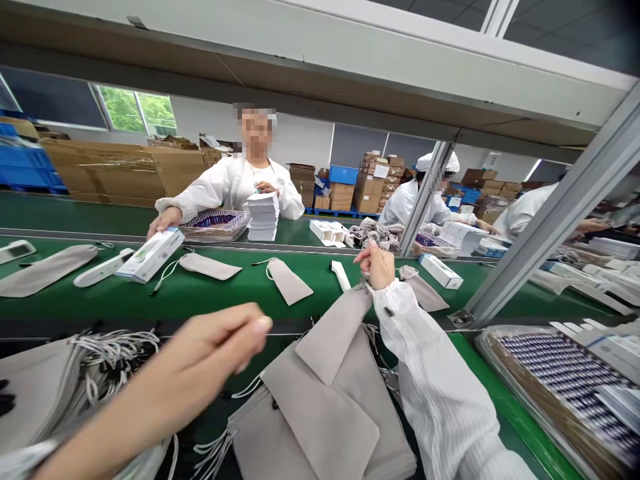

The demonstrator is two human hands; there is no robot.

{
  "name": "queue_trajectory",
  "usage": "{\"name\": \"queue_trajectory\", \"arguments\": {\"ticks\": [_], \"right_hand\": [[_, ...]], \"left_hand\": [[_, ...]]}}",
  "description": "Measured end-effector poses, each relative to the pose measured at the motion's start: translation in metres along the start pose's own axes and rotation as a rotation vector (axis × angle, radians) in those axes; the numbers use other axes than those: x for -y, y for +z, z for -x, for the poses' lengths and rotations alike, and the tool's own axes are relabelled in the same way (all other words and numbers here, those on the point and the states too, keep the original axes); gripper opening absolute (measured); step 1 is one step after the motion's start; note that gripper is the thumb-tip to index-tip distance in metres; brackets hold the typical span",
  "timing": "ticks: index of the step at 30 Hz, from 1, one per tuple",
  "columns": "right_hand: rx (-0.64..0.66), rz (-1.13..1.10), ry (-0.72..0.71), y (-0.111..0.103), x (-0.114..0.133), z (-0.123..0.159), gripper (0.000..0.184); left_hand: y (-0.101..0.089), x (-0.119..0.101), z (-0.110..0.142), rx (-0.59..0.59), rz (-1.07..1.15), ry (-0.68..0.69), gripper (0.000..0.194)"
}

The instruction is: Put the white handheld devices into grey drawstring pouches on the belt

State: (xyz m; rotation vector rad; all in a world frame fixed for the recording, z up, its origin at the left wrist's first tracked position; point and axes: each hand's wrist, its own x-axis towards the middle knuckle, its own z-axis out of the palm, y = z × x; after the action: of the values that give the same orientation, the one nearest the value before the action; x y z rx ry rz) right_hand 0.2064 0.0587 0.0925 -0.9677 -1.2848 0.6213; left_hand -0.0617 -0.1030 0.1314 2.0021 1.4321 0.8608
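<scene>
My right hand (379, 267) is closed at the corded end of a grey drawstring pouch (333, 333), which hangs down over a stack of the same pouches (320, 420). Slightly blurred, my left hand (220, 340) is raised to the left of that stack, thumb and fingers pressed together; whatever may lie inside them is hidden. A white handheld device (341, 275) lies on the green conveyor belt (250, 300) just beyond my right hand. Another pile of grey pouches (40, 380), with a tangle of white cords (117, 357), sits at lower left, partly behind my left forearm.
Across the belt a person (255, 177) in white touches a white box (153, 253). More pouches (290, 281) and a box (441, 271) lie along the belt. A slanted metal post (545, 200) and a tray of striped items (565, 380) stand at right; a shelf (320, 40) crosses overhead.
</scene>
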Motion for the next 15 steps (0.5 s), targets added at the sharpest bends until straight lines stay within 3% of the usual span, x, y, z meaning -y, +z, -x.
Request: {"name": "queue_trajectory", "arguments": {"ticks": [1,3,7,9,11,12,15], "right_hand": [[0.014,-0.091,0.005,0.007,0.008,0.005,0.052],[0.036,-0.261,0.008,0.019,0.026,0.019,0.051],[0.136,-0.474,-0.008,0.033,0.067,0.066,0.048],[0.219,-0.527,-0.034,0.034,0.086,0.093,0.047],[0.282,-0.539,-0.084,0.033,0.100,0.113,0.045],[0.294,-0.526,-0.110,0.031,0.103,0.117,0.046],[0.147,-0.404,-0.177,0.022,0.093,0.098,0.050]], "left_hand": [[0.014,-0.003,-0.006,0.081,-0.014,0.038,0.029],[0.043,-0.005,-0.015,0.070,-0.061,0.121,0.024],[0.081,0.001,-0.017,-0.045,-0.153,0.179,0.068],[0.085,0.003,-0.016,-0.041,-0.175,0.141,0.059],[0.081,0.001,-0.016,0.026,-0.193,0.126,0.034],[0.077,-0.002,-0.015,0.071,-0.185,0.133,0.033],[0.055,-0.015,-0.006,0.265,0.032,0.113,0.041]]}}
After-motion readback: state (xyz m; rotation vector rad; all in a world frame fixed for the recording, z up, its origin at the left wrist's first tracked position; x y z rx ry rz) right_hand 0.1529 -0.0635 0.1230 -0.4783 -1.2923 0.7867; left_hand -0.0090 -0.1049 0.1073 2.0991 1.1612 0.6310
